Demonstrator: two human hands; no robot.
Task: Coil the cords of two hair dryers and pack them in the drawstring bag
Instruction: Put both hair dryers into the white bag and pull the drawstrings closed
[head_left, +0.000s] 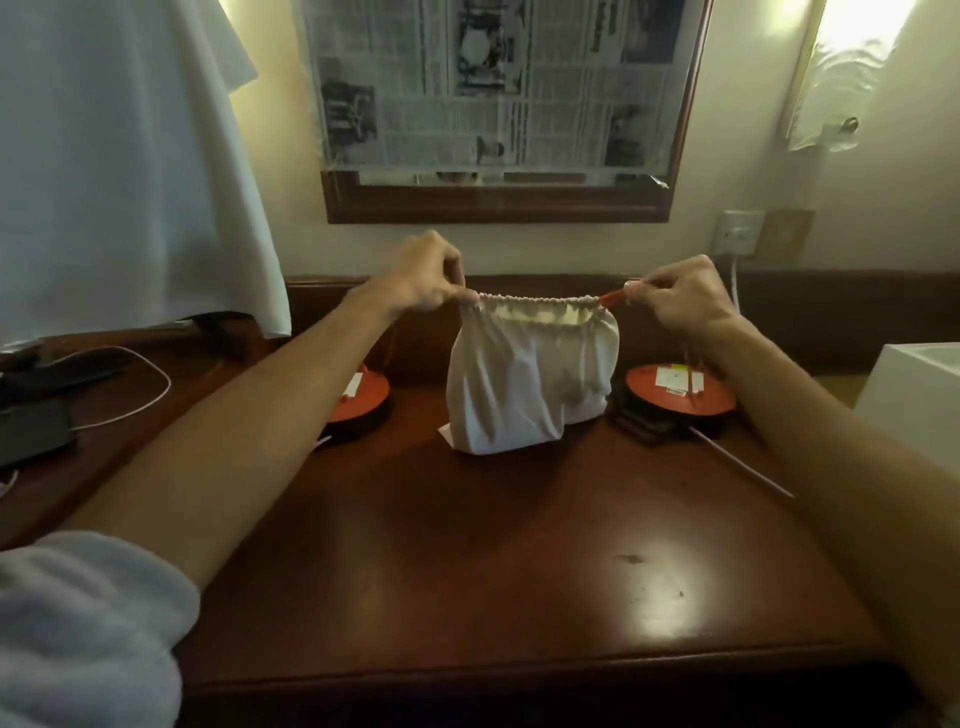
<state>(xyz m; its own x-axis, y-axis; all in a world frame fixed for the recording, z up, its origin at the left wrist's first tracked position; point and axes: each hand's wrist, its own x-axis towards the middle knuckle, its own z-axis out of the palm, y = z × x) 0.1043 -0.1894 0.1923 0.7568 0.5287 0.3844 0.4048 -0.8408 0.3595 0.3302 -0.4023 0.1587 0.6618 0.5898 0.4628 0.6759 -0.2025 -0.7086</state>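
Full drawstring bag (530, 384) stands mid-table (467, 561), mouth half-gathered. Left hand (431, 280) and right hand (680, 301) pinch opposite cord ends, spread wide. Risk: uneven pull tips bag, or gathers jam.

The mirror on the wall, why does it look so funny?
The mirror is covered with taped-on newspaper, so almost no glass shows. Only a thin strip along the bottom is bare.

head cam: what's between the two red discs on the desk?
The white drawstring bag stands on the desk between the left red disc and the right red disc, seen in the head view. Both hands pinch its gathered top.
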